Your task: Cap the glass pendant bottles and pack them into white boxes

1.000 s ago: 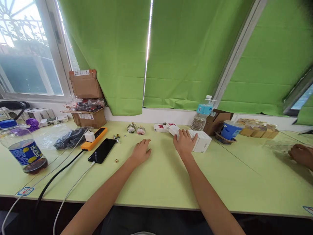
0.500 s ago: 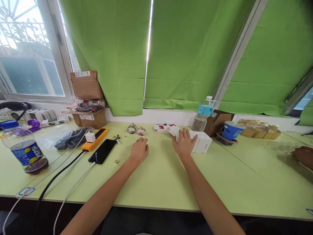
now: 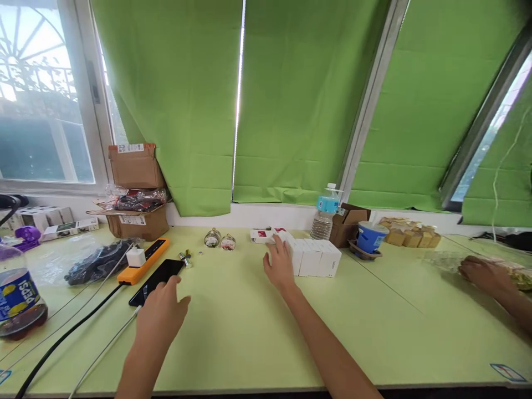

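My left hand [image 3: 163,310] hovers over the near right end of a black phone [image 3: 155,284], fingers bent and thumb apart. The small gold cap seen earlier near there is hidden now, likely behind this hand. My right hand [image 3: 280,266] has its fingers spread at the left end of a row of white boxes [image 3: 316,259], seeming to touch the nearest one. Behind its fingertips lies a flat white-and-pink box [image 3: 261,236]. Two round glass bottles with gold tops, one dark [image 3: 212,238] and one pink [image 3: 228,242], stand between the hands, farther back. Small metallic caps [image 3: 185,258] lie by the phone.
An orange power strip [image 3: 143,263] with cables and a Pepsi bottle [image 3: 19,299] are at left. Cardboard boxes [image 3: 137,221] stand by the curtain. A water bottle [image 3: 324,216], blue cup [image 3: 369,237] and kraft boxes [image 3: 409,235] sit at right. Another person's hand [image 3: 484,274] handles clear plastic.
My left hand has moved left and nearer, towards the phone. My right hand has shifted to the left end of the white boxes, which now stand in a straighter row. The view has turned right.
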Motion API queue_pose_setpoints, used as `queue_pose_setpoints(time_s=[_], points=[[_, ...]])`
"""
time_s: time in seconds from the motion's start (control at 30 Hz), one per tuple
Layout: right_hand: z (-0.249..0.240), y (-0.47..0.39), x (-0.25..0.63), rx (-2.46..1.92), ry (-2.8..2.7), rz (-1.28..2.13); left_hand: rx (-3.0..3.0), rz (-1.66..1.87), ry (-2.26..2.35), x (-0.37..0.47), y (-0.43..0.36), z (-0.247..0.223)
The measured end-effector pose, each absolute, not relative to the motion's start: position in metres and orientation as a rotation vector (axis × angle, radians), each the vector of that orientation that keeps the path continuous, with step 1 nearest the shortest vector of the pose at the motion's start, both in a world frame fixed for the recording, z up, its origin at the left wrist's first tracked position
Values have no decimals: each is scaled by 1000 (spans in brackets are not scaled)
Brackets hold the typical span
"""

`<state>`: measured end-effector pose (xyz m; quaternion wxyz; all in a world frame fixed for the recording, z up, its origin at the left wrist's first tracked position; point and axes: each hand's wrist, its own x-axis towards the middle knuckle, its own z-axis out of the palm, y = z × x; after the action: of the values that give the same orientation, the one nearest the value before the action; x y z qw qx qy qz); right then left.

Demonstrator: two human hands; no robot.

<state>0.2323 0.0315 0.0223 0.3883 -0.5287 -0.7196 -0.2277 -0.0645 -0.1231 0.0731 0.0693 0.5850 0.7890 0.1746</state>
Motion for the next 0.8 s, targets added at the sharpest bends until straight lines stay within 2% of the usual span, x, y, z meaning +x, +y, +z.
queue_pose_setpoints(time_s=[0.1,0.3,0.57,0.8], points=[[10,30,215,-1251,-1956,-454,1751,365,2334,-77,-112,53],[-7,16,187,-1165,-2188,-200,1827,347,2247,-87,-86,30],[-19,27,184,-1275,-2119,127,1896,537,2093,-102,-71,17],[-21,75,171,-1351,-1943,331,1895,749,2041,-96,-59,6]])
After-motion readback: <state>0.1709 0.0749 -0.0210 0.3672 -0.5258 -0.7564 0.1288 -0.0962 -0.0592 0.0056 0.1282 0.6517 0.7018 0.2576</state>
